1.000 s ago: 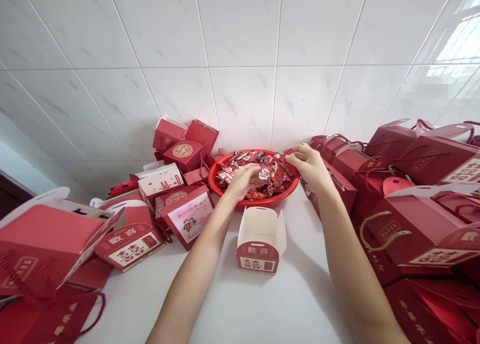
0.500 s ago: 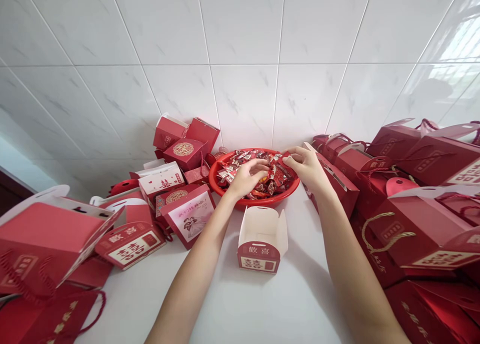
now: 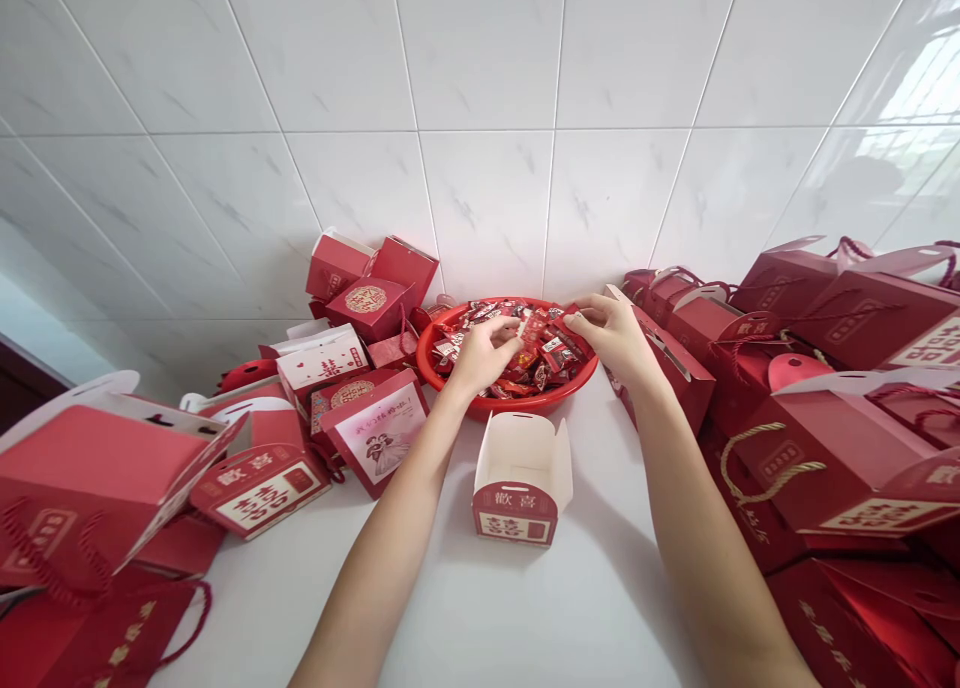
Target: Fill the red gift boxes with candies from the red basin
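Over the round red plastic basin [image 3: 425, 358], our left hand [image 3: 484, 356] pinches a blurred red-wrapped sweet [image 3: 532, 325]; our right hand [image 3: 613, 330] seems to grip a red wrapper [image 3: 568, 316]; light fingertip holds should suit us (slippery film, probably); the open red-and-white cardboard box [image 3: 517, 516] stands nearer on the white counter [image 3: 480, 613].

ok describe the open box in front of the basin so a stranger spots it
On the white table, find the red basin of wrapped sweets. In front of it sits the open box. Unlike the boxes piled left and right, it stands alone, its pale inside showing.
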`<state>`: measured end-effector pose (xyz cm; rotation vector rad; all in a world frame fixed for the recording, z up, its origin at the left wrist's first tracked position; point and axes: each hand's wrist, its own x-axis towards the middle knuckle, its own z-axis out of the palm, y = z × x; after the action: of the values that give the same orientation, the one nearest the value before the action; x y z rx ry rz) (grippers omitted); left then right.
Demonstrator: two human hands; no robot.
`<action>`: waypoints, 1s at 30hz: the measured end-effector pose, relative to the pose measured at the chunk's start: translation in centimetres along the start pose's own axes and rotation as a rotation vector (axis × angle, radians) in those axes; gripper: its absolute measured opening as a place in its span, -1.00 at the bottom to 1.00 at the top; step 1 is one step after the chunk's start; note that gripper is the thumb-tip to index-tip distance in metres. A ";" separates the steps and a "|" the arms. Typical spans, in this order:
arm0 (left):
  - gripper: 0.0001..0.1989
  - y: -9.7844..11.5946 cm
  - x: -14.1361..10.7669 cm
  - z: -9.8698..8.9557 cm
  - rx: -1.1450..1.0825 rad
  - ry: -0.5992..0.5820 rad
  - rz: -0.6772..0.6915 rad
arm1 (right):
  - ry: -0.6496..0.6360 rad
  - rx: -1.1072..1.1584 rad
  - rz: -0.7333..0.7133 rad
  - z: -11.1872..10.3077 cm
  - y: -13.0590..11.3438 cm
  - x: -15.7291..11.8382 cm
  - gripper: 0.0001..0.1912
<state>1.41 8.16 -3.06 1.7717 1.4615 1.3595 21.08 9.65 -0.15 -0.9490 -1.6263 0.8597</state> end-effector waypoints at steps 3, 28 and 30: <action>-0.68 -0.4 0.1 -0.8 0.188 0.128 0.047 | 0.027 -0.077 -0.029 -0.2 0.0 0.1 -0.84; -0.70 1.4 -1.1 1.3 -0.199 -0.385 0.118 | 0.121 0.049 -0.082 1.9 -0.1 -0.1 -0.76; -0.77 1.2 -1.3 1.2 -0.052 -0.473 0.096 | 0.175 0.074 -0.100 1.2 -0.2 0.0 -0.77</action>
<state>3.13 6.89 -3.06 1.9781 1.0865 0.9199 19.89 9.47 -0.26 -0.8589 -1.4695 0.7422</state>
